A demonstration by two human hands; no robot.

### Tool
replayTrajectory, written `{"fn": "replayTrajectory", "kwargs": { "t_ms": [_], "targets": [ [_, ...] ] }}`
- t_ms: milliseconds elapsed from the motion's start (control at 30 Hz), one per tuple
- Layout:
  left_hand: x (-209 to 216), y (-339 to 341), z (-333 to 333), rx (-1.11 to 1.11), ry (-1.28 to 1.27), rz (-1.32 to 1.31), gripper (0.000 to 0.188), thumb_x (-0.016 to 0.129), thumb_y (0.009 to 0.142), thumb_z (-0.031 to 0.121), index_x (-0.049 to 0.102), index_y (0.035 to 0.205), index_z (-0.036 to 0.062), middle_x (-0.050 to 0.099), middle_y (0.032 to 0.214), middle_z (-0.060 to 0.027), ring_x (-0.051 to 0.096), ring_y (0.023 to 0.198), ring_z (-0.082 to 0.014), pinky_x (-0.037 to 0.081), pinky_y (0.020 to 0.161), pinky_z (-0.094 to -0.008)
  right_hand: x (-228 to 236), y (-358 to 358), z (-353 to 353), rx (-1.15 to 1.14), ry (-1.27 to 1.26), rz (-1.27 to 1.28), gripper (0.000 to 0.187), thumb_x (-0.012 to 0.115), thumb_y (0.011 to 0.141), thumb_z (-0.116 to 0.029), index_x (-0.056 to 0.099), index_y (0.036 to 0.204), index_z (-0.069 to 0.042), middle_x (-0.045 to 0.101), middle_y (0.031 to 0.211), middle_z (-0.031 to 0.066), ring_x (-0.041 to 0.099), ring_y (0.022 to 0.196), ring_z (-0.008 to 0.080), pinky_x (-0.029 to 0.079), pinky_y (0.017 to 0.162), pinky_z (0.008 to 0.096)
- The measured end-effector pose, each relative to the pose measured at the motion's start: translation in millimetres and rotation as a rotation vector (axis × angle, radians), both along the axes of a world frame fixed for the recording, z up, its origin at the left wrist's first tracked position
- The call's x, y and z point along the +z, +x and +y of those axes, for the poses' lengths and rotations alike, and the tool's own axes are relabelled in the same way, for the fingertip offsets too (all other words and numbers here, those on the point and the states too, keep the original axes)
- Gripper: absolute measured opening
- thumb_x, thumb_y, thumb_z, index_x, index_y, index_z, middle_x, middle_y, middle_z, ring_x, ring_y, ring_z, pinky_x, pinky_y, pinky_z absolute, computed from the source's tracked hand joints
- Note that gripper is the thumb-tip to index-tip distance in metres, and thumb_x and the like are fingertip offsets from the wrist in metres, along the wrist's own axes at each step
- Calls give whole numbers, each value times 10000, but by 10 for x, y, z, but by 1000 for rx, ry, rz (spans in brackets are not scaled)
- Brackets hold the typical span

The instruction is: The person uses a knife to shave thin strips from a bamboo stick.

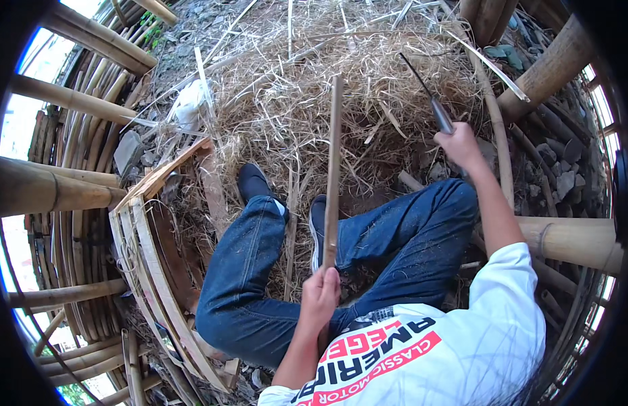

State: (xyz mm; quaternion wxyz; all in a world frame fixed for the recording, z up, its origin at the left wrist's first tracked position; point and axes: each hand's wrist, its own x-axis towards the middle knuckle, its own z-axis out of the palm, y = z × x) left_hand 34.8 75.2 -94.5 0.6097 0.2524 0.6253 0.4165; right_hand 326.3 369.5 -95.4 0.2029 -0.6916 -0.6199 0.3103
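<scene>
Brown strip (333,169): long axis 6-to-12, clamped low in your left hand (320,291).
Dark-bladed knife (433,101): gripped in your right hand (458,142); strip at 9 o'clock, well apart.

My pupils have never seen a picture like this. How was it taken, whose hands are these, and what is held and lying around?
There is no robot here: the bare hands belong to the person wearing the camera. It sits on the head and looks down through a fisheye lens, so straight edges bend toward the rim. Picture left is the person's left.

The left hand grips a long bamboo strip that points away from the body. The right hand holds a knife-like tool with a thin, dark blade. Pale shavings cover much of the ground beyond the shoes. Thick bamboo poles stick in from both sides.
</scene>
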Motion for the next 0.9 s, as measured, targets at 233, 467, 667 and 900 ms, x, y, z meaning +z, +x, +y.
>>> {"fn": "replayTrajectory", "kwargs": {
  "t_ms": [233, 467, 667, 900],
  "targets": [
    [57, -83, 50, 34, 65, 45, 312, 454, 1028, 267, 493, 803, 55, 437, 526, 19, 406, 402, -61, 337, 366, -226, -591, -457, -991, -36, 29, 447, 315, 686, 830, -325, 566, 834, -33, 549, 617, 22, 513, 487, 99, 411, 446, 271],
    [-12, -95, -10, -45, -7, 131, 374, 391, 1040, 341, 456, 775, 84, 423, 534, 30, 404, 407, -58, 331, 364, -218, -646, -1242, -1724, 49, -239, 939, 512, 523, 946, -533, 581, 834, -36, 527, 562, 0, 481, 439, 56, 370, 409, 225],
    [-134, -81, -40, -24, 167, 494, 334, 483, 1016, 292, 490, 818, 23, 446, 572, -11, 438, 510, -76, 349, 453, -300, -206, -1232, -1633, 361, 92, 536, 617, 568, 878, -606, 525, 652, -33, 515, 522, 123, 569, 466, 268, 439, 476, 401],
    [43, 60, -52, -111, 195, 742, 311, 501, 988, 253, 536, 956, -54, 601, 707, -241, 634, 664, -378, 454, 598, -439, 10, -901, -1509, 674, 310, -158, 586, 559, 849, -630, 574, 704, -62, 614, 582, 148, 651, 594, 350, 525, 544, 438]
  ]
}}
